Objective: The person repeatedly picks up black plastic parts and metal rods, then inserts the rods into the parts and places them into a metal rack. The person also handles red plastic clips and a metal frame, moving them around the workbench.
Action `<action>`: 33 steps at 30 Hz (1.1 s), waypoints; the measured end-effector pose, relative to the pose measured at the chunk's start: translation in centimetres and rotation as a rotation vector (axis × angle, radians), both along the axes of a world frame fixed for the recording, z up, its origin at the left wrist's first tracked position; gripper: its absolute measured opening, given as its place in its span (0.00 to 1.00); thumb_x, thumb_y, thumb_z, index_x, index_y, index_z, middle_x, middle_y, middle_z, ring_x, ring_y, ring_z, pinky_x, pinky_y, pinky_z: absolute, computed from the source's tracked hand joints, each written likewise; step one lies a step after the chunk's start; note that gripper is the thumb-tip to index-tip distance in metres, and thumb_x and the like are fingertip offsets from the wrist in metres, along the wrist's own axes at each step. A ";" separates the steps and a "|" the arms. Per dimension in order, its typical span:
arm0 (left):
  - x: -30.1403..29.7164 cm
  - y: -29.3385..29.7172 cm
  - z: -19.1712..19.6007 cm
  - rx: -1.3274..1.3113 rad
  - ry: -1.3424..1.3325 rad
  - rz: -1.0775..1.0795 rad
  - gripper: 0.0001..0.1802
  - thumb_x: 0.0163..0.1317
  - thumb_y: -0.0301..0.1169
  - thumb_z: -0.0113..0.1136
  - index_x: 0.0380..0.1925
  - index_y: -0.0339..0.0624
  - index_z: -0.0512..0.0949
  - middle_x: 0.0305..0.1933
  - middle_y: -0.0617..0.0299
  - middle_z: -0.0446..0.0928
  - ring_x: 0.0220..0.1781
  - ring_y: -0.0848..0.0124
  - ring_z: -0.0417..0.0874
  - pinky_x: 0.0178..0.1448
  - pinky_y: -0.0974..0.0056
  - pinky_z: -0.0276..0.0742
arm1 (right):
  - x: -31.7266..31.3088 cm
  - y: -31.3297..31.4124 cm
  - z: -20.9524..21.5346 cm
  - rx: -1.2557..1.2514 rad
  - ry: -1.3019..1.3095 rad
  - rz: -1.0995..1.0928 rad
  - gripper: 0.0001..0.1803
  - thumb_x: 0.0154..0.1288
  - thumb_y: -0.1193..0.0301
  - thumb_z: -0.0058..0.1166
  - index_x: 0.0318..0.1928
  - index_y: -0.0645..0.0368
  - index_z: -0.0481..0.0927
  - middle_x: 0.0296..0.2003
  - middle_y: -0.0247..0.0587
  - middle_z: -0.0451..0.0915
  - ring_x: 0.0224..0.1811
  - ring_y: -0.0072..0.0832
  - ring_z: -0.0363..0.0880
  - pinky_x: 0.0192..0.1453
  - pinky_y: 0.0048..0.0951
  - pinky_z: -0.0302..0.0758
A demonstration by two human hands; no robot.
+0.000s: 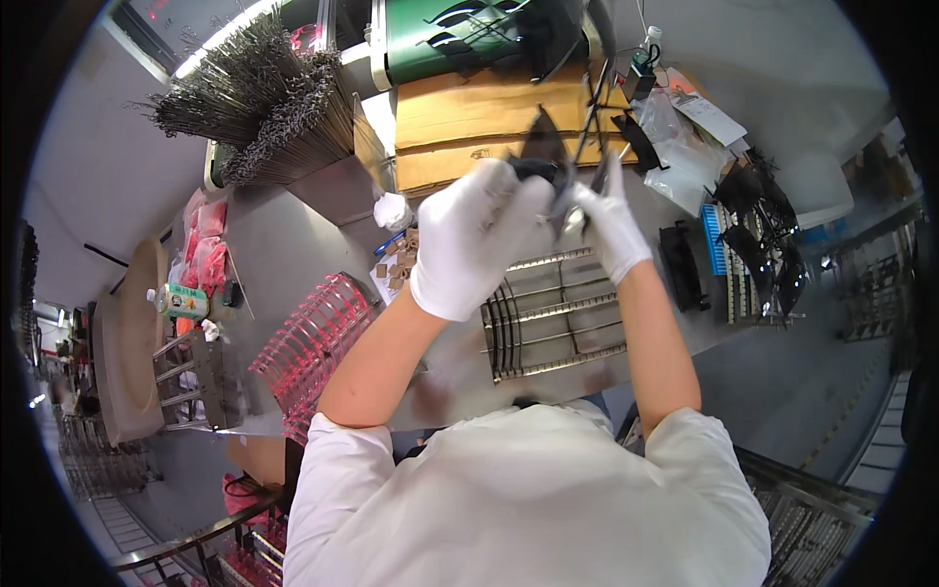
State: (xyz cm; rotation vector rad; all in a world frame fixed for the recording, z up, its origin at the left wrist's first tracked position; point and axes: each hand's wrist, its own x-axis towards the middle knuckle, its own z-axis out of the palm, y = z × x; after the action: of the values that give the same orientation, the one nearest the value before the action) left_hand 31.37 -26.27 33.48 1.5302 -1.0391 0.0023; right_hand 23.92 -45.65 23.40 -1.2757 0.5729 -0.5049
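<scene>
While left hand (469,233) curls, right hand (614,227) near, forearms (383,357) extended

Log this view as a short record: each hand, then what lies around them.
Left hand: white-gloved, at a black piece; blur hides the grip
Right hand: white-gloved, close by; contact unclear
Nearer the body: metal rack, curved black strips
Leftward: pink rack, wire bundle
Rightward: blue comb-like strip
Far side: tan cardboard, green surface

Cardboard (435,127) lying near a belt (411,41)
Left, a bottle (184,301) is lying; right, paper (714,119) is resting by a likely bag (677,174).
</scene>
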 end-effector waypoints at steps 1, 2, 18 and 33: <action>0.6 0.8 0.5 -0.018 -0.103 -0.103 0.07 0.70 0.25 0.58 0.42 0.31 0.76 0.42 0.55 0.81 0.42 0.69 0.84 0.46 0.66 0.81 | 0.5 0.1 1.3 0.006 -0.075 -0.007 0.55 0.67 0.70 0.64 0.83 0.50 0.39 0.34 0.34 0.78 0.21 0.16 0.69 0.23 0.21 0.66; 1.6 1.1 0.5 -0.032 -0.172 -0.143 0.11 0.67 0.24 0.60 0.48 0.31 0.75 0.49 0.52 0.80 0.50 0.63 0.82 0.54 0.63 0.79 | 0.8 -1.1 1.7 0.041 -0.051 0.009 0.53 0.67 0.73 0.62 0.83 0.48 0.42 0.34 0.34 0.79 0.22 0.16 0.69 0.23 0.20 0.66; 2.7 -7.5 -0.1 0.308 -0.560 -0.171 0.37 0.49 0.26 0.68 0.64 0.43 0.71 0.63 0.49 0.73 0.60 0.51 0.78 0.66 0.52 0.75 | 0.6 1.3 -5.3 -1.317 0.353 0.280 0.21 0.68 0.58 0.59 0.54 0.59 0.79 0.45 0.49 0.84 0.48 0.42 0.83 0.55 0.38 0.80; 3.7 14.1 -5.4 -0.435 0.538 -0.001 0.56 0.45 0.37 0.83 0.73 0.44 0.62 0.66 0.49 0.71 0.54 0.64 0.80 0.51 0.68 0.77 | -9.3 9.1 -11.1 0.074 0.365 0.554 0.38 0.77 0.50 0.45 0.80 0.50 0.57 0.32 0.34 0.79 0.34 0.17 0.74 0.40 0.22 0.74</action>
State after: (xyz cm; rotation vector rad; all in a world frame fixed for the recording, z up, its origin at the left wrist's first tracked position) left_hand 35.04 -12.22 28.08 1.0476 -0.5602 -0.1655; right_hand 14.64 -36.55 12.30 -1.3947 0.5034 0.2118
